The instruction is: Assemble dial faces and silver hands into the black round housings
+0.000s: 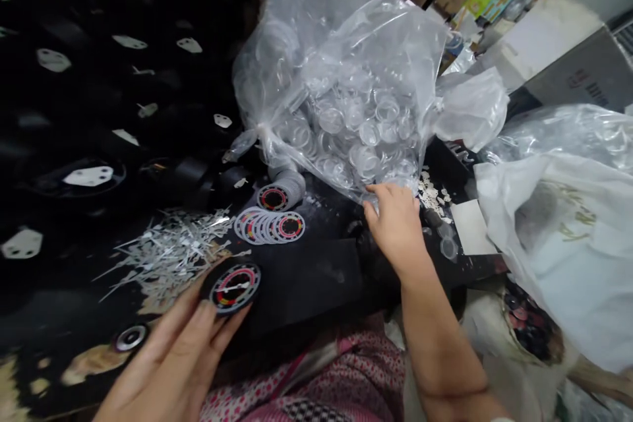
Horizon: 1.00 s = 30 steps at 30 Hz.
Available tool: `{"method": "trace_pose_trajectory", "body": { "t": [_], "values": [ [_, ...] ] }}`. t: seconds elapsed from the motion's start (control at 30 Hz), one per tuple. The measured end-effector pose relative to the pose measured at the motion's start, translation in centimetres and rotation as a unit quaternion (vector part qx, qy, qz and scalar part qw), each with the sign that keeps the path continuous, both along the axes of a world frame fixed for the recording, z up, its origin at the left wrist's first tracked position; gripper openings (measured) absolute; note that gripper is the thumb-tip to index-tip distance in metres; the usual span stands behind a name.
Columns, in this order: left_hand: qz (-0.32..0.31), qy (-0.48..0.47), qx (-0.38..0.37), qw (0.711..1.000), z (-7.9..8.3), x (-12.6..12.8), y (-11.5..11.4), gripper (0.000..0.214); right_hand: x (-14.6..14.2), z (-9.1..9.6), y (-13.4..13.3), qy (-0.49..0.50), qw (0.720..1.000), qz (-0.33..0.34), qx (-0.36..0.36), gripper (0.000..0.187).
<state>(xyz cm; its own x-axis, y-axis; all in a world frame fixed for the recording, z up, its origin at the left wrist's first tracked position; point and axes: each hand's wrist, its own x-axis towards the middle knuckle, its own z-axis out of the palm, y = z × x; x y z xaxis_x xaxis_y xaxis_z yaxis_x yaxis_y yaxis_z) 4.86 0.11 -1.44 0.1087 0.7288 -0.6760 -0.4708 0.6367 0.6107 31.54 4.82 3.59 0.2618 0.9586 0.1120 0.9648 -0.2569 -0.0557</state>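
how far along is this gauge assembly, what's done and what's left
Done: the black gauge in the left hand already carries a dial and needle. In hand: the right hand touches the bag of clear covers. Left: a fan of loose dials and a needle pile lie unused.

The left hand (173, 356) runs off the bottom edge, its wrist out of view. Where the right hand (395, 224) meets the clear bag (346, 79), its grip cannot be made out. Markings on the dial (232, 285) are too small to read. The black pile (74, 112) sinks into darkness. The right edge cuts the white bag (568, 244).
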Motion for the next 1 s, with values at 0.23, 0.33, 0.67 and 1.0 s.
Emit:
{"method": "trace_pose_trajectory", "body": {
  "t": [0.23,0.33,0.67,1.0],
  "values": [
    [0.003,-0.041,0.008,0.999,1.8,1.8,1.2,0.029,1.4,0.7,2.0,-0.047,0.997,0.045,-0.041,0.029],
    [-0.028,-0.079,-0.009,0.996,2.6,2.5,1.3,0.027,1.0,0.7,1.8,-0.017,0.997,0.069,0.017,0.026],
    [-0.043,-0.137,0.009,0.990,2.1,1.8,1.2,0.030,-7.2,-0.8,-1.6,0.397,0.904,0.157,0.034,0.022],
    [-0.038,-0.187,-0.016,0.982,2.2,2.3,1.0,0.022,-8.0,-0.6,-2.4,0.475,0.865,0.156,0.053,0.022]
  ]
}}
